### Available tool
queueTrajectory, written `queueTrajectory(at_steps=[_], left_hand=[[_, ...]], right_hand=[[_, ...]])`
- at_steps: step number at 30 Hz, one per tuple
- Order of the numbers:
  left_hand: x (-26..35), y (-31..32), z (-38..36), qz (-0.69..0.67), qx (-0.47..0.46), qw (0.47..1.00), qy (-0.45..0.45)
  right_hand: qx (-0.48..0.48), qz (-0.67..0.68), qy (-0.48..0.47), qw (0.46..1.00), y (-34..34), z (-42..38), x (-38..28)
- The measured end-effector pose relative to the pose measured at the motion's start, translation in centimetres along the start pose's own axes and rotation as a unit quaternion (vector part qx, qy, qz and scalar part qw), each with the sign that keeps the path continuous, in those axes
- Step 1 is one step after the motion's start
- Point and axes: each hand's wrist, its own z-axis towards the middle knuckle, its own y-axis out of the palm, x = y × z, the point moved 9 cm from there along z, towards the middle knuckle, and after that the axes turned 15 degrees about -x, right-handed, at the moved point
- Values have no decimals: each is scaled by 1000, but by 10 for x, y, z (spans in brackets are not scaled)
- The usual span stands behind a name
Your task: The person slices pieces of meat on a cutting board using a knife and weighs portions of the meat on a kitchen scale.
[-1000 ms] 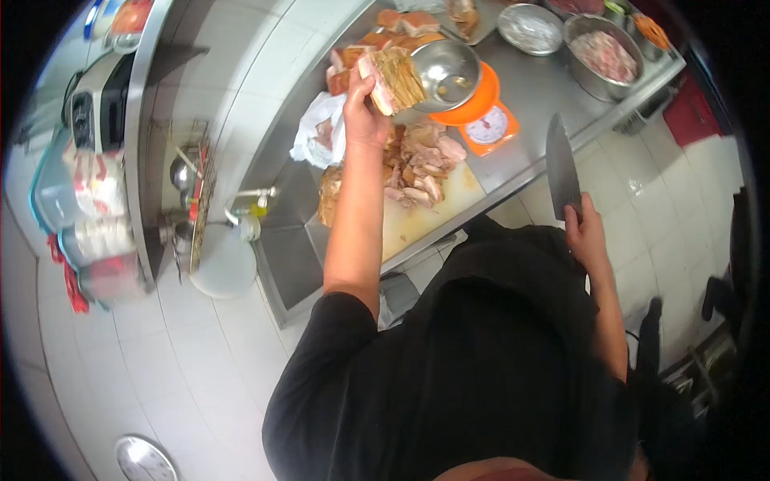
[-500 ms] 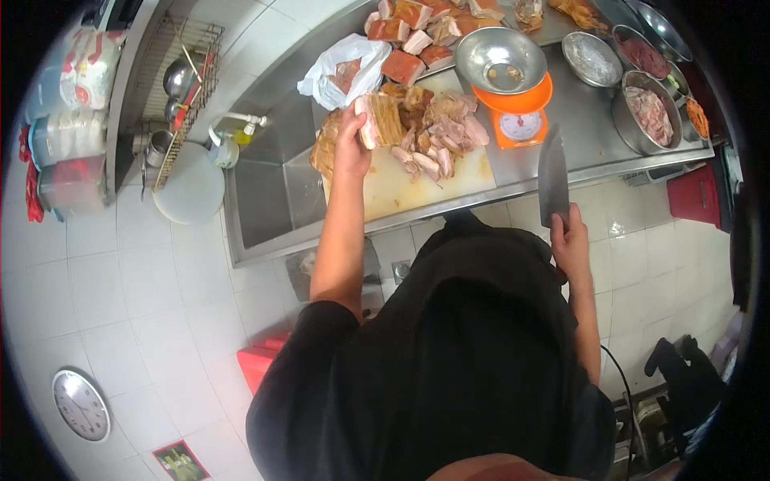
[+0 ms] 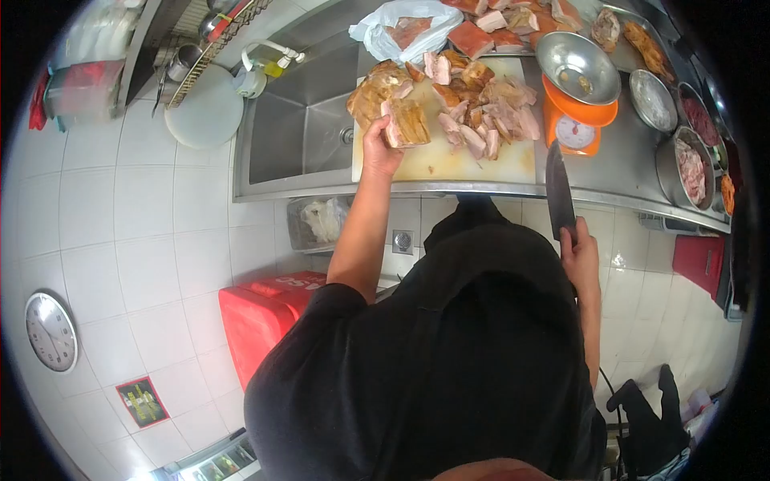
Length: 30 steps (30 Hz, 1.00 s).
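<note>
1. A long metal counter (image 3: pixel 622 160) was seen across the top of the frame.
2. A metal sink (image 3: pixel 281 152) was set into the counter, in the upper left part of the frame.
3. A pale cutting board (image 3: pixel 425 167) was placed just right of the sink's bowl, near the top middle.
4. A heap of cut meat (image 3: pixel 489 116) was spread on the right half of the board.
5. A white plastic bag (image 3: pixel 373 36) was left open above the board, and a piece of meat could be seen in it.
6. An orange scale (image 3: pixel 575 132) was placed right of the board, and a metal bowl (image 3: pixel 561 52) was held up on its top.
7. A big knife (image 3: pixel 559 188) was held right of the middle, with its blade pointed up the frame and its tip near the scale.
8. A big brown piece of meat (image 3: pixel 375 86) was seen on the left of the board.
9. A thick slab (image 3: pixel 409 124) was held in front of it; whether the board was touched by the slab could not be told.
10. The knife's handle was gripped by the right hand (image 3: pixel 579 252), with the fingers curled tight.
11. The slab's lower left end was pinched by the left hand (image 3: pixel 381 150), partly closed.
</note>
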Motion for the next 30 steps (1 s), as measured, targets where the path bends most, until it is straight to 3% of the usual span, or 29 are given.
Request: queueTrajectory(at_steps=[7,11,17,23,26,30], left_hand=[[4,-2,-5,16,2,999,35],[9,-3,-9,147,15,988,42],[-2,-25,-18,168,84,982,18],[-16,-74,-18,307,181,934,-36],[-15,-68,-21,388,217,894,-53],[-16,-92,-9,428,229,872,-58]], right_hand=[[-70,-127,-27,989,14,19,-24],[-82,-116,-19,990,17,22,-26],[-89,-96,-1,991,19,19,-20],[-79,-99,-2,992,16,14,-15],[-72,-96,-1,993,16,14,-9],[-67,-105,-1,992,14,12,-11]])
